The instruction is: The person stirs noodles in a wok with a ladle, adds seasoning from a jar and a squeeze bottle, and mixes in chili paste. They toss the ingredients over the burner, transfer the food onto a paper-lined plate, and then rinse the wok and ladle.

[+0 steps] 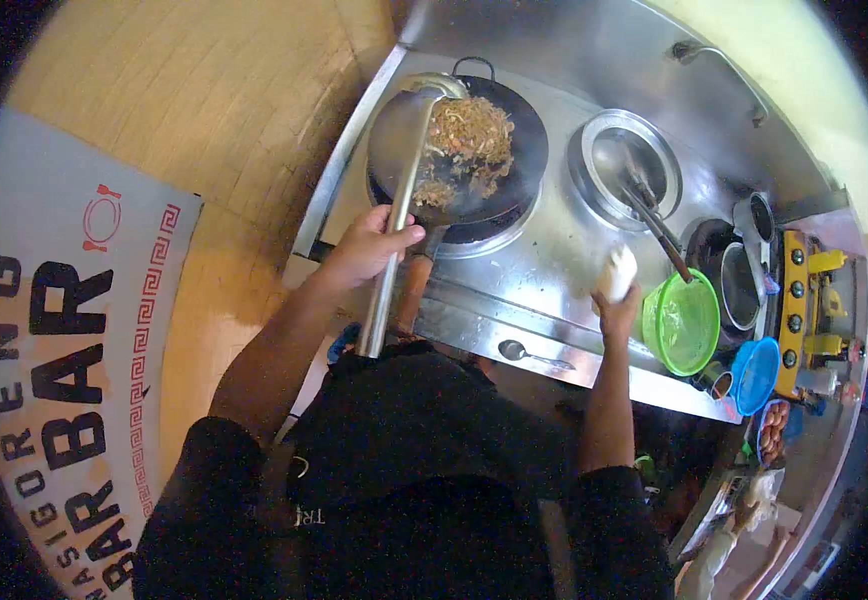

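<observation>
My left hand [374,246] is closed around the long metal handle of a ladle [409,180], whose bowl rests at the upper left of a dark wok [524,130]. Browned food [472,130], possibly noodles, lies in the wok, with a smaller clump lower down. The wok's wooden handle [413,290] points toward me, below my left hand. To the right, my right hand [616,308] grips a whitish object [618,272], perhaps a bottle or cloth, above the steel counter, just left of a green basket [682,322].
Behind the counter's middle sits a round metal pot [594,160] with utensils in it. A spoon [534,354] lies on the front ledge. Right of the green basket are a blue basket [755,376], a metal cup [716,381], pans [740,287] and a yellow rack [795,312].
</observation>
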Motion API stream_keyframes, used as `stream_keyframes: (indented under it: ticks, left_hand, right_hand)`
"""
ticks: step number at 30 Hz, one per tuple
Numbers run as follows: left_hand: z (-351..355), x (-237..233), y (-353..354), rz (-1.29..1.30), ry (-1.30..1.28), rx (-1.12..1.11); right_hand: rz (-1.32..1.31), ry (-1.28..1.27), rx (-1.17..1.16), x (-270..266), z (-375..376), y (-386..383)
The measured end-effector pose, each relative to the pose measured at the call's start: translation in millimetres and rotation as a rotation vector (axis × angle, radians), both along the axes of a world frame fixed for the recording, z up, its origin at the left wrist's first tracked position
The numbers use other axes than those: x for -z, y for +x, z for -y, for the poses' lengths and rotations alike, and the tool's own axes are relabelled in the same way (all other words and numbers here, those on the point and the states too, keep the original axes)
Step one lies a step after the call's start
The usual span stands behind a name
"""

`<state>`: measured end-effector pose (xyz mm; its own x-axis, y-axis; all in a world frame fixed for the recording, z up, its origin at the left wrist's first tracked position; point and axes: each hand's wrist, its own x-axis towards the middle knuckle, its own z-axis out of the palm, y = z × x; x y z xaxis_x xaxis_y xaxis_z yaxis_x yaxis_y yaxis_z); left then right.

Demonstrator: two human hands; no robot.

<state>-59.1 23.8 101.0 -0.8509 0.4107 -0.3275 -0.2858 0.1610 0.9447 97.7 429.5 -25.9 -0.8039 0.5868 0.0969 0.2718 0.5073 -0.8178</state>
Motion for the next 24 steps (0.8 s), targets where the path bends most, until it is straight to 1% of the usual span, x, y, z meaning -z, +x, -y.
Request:
stream_keyframes:
  ticks: [2, 3, 5, 6, 7, 9, 10, 11, 12, 13, 14, 15, 16, 17, 18, 19, 20, 21, 22, 24]
  left_hand:
    - [-26.2, -4.2, 10.5, 0.004, -0.019, -0.024]
    - [-39.0, -6.3, 14.2, 0.009, -0.025, -0.042]
    - [-56.7, 18.9, 11.5, -0.007, -0.026, -0.021]
    - [-66.2, 28.7, 12.1, -0.054, -0.007, -0.043]
    - [-75.7, 38.5, 13.3, -0.099, 0.02, -0.065]
    - [-93.6, 63.8, 13.2, -0.168, -0.063, -0.106]
    - [-98.3, 76.4, 11.5, -0.149, -0.128, -0.1]
    - [-103.6, 82.0, 10.7, -0.21, -0.132, -0.068]
    - [-109.1, 77.9, 12.7, -0.309, -0.205, -0.102]
    - [-114.0, 73.9, 16.6, -0.405, -0.281, -0.133]
    - [-120.1, 78.2, 19.0, -0.391, -0.27, -0.119]
    - [-128.6, 83.5, 14.8, -0.407, -0.311, -0.133]
    - [-135.9, 84.2, 6.2, -0.433, -0.347, -0.154]
    - [-139.8, 79.0, -0.7, -0.436, -0.333, -0.152]
    - [-140.5, 72.8, -6.4, -0.422, -0.264, -0.184]
    - [-138.3, 68.4, -13.0, -0.406, -0.198, -0.214]
    - [-133.6, 95.0, -22.6, -0.634, -0.235, -0.307]
    - [-119.9, 111.7, -17.3, -0.626, -0.226, -0.315]
    - [-99.6, 126.7, -9.1, -0.492, -0.175, -0.282]
    - [-50.2, 150.9, 9.3, -0.239, -0.085, -0.189]
  right_hand:
    - [-0.306, -0.087, 0.178, 34.8, -14.6, 11.4]
    - [-0.31, -0.097, 0.183, 54.2, -28.4, 12.3]
    - [-0.187, -0.199, 0.026, 81.9, -50.2, 20.3]
    - [-0.177, -0.254, 0.086, 73.7, -40.9, 22.1]
    - [-0.177, -0.249, 0.1, 64.4, -28.2, 28.9]
    - [-0.265, -0.422, 0.323, 21.3, 5.0, 37.9]
    - [-0.175, -0.452, 0.325, 37.3, 2.2, 51.6]
    - [-0.035, -0.669, 0.417, -7.8, 34.1, 53.4]
    - [-0.027, -0.66, 0.292, -35.3, 64.9, 53.4]
    - [0.099, -0.575, -0.016, -24.3, 82.0, 50.8]
    - [0.263, -0.604, -0.185, -114.7, 144.2, 29.6]
    - [0.255, -0.487, -0.365, -144.5, 176.3, 11.2]
    - [0.096, -0.1, -0.515, -115.0, 185.5, -11.8]
    - [0.239, 0.163, -0.539, -118.0, 197.5, -41.6]
    - [0.266, 0.181, -0.457, -113.0, 205.4, -57.4]
    - [0.268, 0.191, -0.458, -104.4, 204.4, -72.6]
    - [0.315, 0.288, -0.423, -94.8, 200.4, -84.8]
    - [0.361, 0.389, -0.391, -91.7, 196.3, -89.1]
    - [0.359, 0.404, -0.394, -99.7, 193.9, -84.0]
    - [0.615, 0.519, -0.51, -130.4, 194.1, -57.2]
